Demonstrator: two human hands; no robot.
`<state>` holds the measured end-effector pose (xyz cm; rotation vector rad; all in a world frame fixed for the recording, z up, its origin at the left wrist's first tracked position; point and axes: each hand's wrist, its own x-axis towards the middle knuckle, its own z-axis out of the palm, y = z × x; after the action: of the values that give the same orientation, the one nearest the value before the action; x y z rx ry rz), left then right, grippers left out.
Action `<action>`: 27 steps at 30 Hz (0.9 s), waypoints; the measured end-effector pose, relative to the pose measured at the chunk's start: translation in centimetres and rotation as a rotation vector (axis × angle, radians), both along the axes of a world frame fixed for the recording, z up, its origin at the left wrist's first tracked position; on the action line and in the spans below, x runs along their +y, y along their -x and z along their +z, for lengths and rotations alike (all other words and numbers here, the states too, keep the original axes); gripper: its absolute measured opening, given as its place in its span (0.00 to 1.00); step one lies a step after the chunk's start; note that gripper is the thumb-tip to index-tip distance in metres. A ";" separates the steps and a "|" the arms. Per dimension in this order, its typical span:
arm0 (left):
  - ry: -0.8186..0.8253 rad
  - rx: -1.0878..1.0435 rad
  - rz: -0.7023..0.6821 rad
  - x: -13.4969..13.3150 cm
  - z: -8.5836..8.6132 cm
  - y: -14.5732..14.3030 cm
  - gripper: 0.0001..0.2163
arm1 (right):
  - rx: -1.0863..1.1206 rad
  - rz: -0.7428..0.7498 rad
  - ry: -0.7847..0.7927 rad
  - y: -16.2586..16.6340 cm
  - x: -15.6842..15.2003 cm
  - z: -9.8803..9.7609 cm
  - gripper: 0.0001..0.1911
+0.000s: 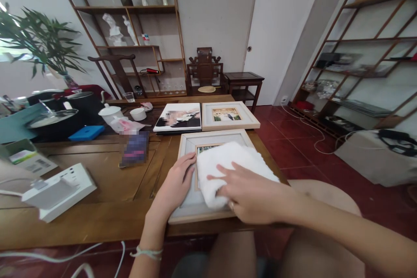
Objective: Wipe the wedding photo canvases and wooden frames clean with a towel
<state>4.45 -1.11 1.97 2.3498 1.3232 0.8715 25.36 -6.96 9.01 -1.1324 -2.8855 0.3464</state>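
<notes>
A light wooden picture frame (211, 216) with a grey-white mat lies flat on the table near me. Part of the small picture in its middle shows above a folded white cloth (236, 156), which covers most of the frame's right half. My right hand (246, 191) presses on the cloth with its fingers spread over the top, and the cloth's near edge is bunched at the thumb. On the frame's left side lies my left hand (175, 184), fingers stretched out and holding nothing.
Behind the frame lie a second framed picture (254, 120) and a photo panel (159, 127). A white power strip (58, 195), a blurred-out purple item (134, 150), a blue box (86, 133) and a white teapot (110, 113) occupy the left side. The table (114, 221) ends close to my legs.
</notes>
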 end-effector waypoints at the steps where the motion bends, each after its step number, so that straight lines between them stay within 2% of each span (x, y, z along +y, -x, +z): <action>1: 0.006 0.001 0.003 0.0 0.0 0.0 0.15 | 0.020 0.014 0.034 0.0 -1.1 0.4 0.16; 4: 0.021 0.001 0.005 0.0 -0.1 0.0 0.15 | 0.081 0.069 0.095 -0.3 -3.2 1.3 0.14; 7: 0.029 0.006 -0.006 0.0 0.0 0.1 0.15 | 0.113 0.073 0.117 -0.5 -3.2 1.2 0.13; 11: 0.031 0.021 -0.018 -0.1 0.3 0.1 0.16 | 0.077 -0.012 0.071 -0.8 -0.3 -0.6 0.16; 15: 0.036 0.006 -0.018 -0.2 0.4 0.1 0.16 | -0.011 -0.161 -0.158 -0.7 4.7 -2.7 0.22; 18: 0.059 0.014 -0.014 -0.2 0.4 0.2 0.16 | -0.065 -0.260 -0.257 0.2 8.3 -3.4 0.23; 20: 0.065 0.016 -0.015 -0.1 0.3 0.3 0.16 | -0.067 -0.271 -0.267 1.1 10.0 -3.4 0.24; 23: 0.065 -0.010 -0.003 -0.1 0.3 0.2 0.16 | -0.081 -0.248 -0.263 2.2 10.7 -3.1 0.25; 27: 0.054 -0.086 0.015 -0.3 0.3 0.1 0.18 | -0.101 -0.179 -0.239 3.0 8.4 -3.0 0.24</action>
<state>4.39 -1.40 2.25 2.2386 1.3152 0.9194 22.40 1.49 6.06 -1.3826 -2.7808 -0.0611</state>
